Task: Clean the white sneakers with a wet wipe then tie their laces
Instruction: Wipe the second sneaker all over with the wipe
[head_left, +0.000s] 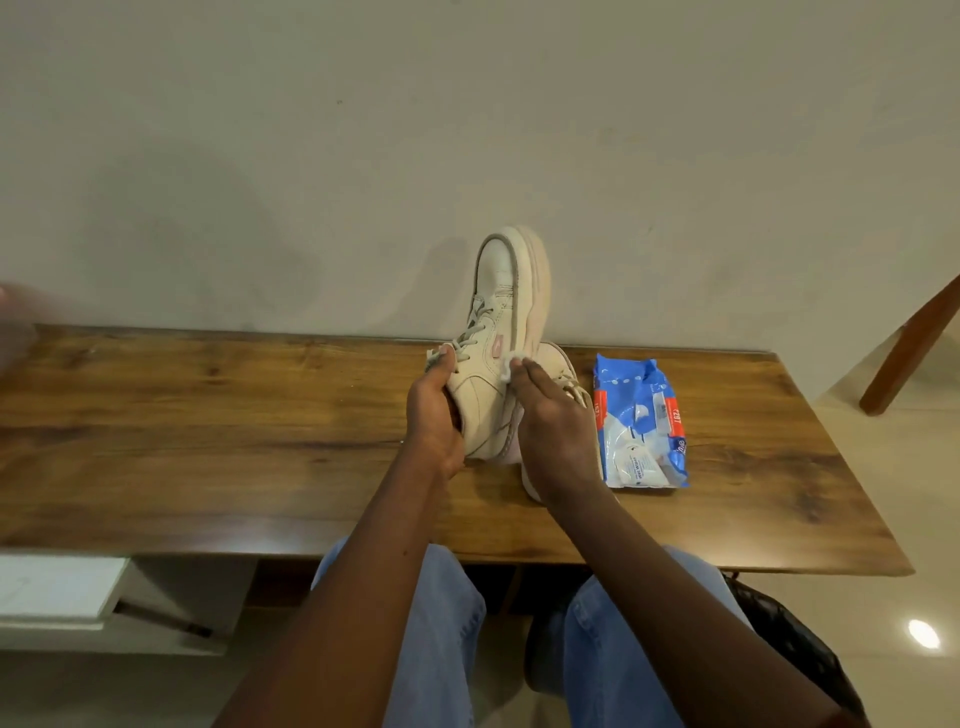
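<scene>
wood table (208, 426) against wall (311, 130); wooden leg (909, 348) far rt.

Raised sneaker (501, 312), centre of frame: cream-white upper, grey edging round the toe cap, small pink patch on the side, pale cream sole.
Laces (470, 332): light grey.
Second sneaker (558, 364), just right of centre: same cream-white.
Wet wipe (511, 365), centre: plain white.
Wipes pack (641, 421), right of centre: bright blue with white panels, red-orange bands with white print.
Table (208, 426), across the middle: warm brown wood grain, darker streaks and knots.
Wall (467, 130), upper half: plain off-white, faintly smudged.
Jeans (447, 623), bottom centre: light blue denim.
Floor (883, 519), right edge: glossy beige.
Wooden leg (909, 358), upper right: reddish brown.
Shelf (52, 587), lower left: white.
Bag (795, 639), lower right: black.
</scene>
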